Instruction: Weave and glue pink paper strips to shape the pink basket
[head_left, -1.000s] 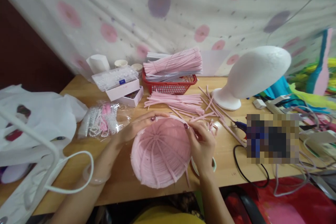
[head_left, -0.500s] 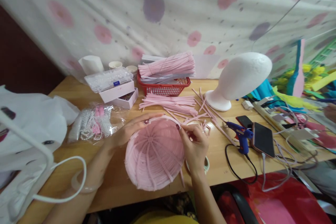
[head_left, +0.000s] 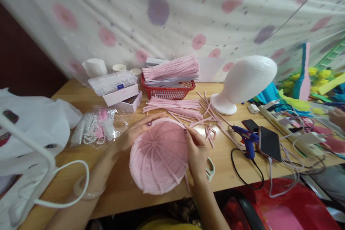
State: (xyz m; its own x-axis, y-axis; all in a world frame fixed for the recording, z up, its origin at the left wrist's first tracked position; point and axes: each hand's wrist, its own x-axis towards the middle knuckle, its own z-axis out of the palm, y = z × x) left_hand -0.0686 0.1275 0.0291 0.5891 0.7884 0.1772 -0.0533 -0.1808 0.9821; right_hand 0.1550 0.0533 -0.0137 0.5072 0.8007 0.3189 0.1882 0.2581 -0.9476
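A pink bowl-shaped piece made of pipe cleaners [head_left: 159, 158], ribbed from its centre, is tilted so that its hollow inside faces me. My left hand [head_left: 132, 133] grips its upper left rim, thumb on the inner edge and fingers behind. On the upper right rim, my right hand [head_left: 198, 151] holds it the same way, with the thumb over the edge and the other fingers hidden behind. Scissors with pale green handles [head_left: 210, 169] lie partly covered by my right hand. Short bent pink pipe cleaner pieces [head_left: 209, 133] rest just beyond that hand.
Behind stand a red basket [head_left: 168, 91] of pipe cleaners and a white foam head [head_left: 245, 81]. A blue glue gun [head_left: 246, 138] and phones [head_left: 270, 143] lie right, near a power strip [head_left: 285, 129]. Bagged beads [head_left: 98, 125] lie left. Another person's hand [head_left: 338, 116] shows far right.
My right hand has shifted slightly left and its fingers have gone behind the rim, uncovering the bent pieces and more of the scissors. The left hand keeps its hold.
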